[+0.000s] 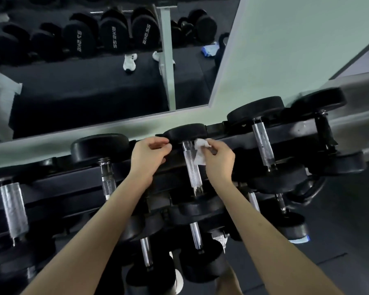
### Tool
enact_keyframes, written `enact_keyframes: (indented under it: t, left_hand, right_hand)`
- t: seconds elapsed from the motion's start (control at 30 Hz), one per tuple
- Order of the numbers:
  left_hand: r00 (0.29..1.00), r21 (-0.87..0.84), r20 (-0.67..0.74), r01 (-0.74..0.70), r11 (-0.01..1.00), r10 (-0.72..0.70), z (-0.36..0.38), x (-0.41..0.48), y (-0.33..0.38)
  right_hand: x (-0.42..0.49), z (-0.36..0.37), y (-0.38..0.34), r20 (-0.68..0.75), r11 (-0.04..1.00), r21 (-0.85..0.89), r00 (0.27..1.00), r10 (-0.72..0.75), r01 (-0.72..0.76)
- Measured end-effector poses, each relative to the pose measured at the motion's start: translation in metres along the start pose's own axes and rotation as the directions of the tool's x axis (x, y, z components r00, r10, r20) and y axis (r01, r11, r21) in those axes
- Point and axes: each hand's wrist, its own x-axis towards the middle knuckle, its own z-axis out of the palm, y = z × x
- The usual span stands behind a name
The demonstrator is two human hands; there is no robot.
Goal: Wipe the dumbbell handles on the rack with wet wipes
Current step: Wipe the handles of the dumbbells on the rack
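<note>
A black dumbbell rack [232,143] runs across the view with several dumbbells on its top tier. My right hand [218,158] pinches a white wet wipe [200,152] against the right side of the knurled chrome handle [191,167] of the middle dumbbell. My left hand [150,157] hovers just left of that handle near the dumbbell's black far head [186,133], fingers curled with fingertips together; whether it holds anything is unclear.
Neighbouring chrome handles lie left [108,177] and right [263,143], with a wide one at far left [13,209]. A lower tier holds more dumbbells [196,235]. A wall mirror [94,71] behind the rack reflects other dumbbells. Dark floor [338,241] lies to the right.
</note>
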Motion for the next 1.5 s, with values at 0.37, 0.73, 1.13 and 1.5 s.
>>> enact_keyframes:
  t: [0.37,0.73,1.13,1.5]
  left_hand:
    - [0.995,0.329,-0.009,-0.092,0.940,0.100,0.034,0.037,0.022]
    - [0.999,0.181,-0.035,0.018,0.983,-0.012,0.034,0.042,0.018]
    - [0.998,0.131,-0.011,0.065,0.989,-0.064,0.033,0.045,0.018]
    - [0.998,0.130,0.026,0.061,0.990,-0.065,0.029,0.049,0.016]
  right_hand:
    - [-0.001,0.016,0.006,0.209,0.983,0.069,0.966,0.155,-0.173]
    - [0.015,0.023,-0.006,0.213,0.758,0.466,0.890,0.404,-0.456]
    - [0.006,0.034,0.007,0.095,0.907,0.293,0.953,0.288,-0.303]
    - [0.008,0.025,0.002,0.125,0.951,0.198,0.968,0.216,-0.238]
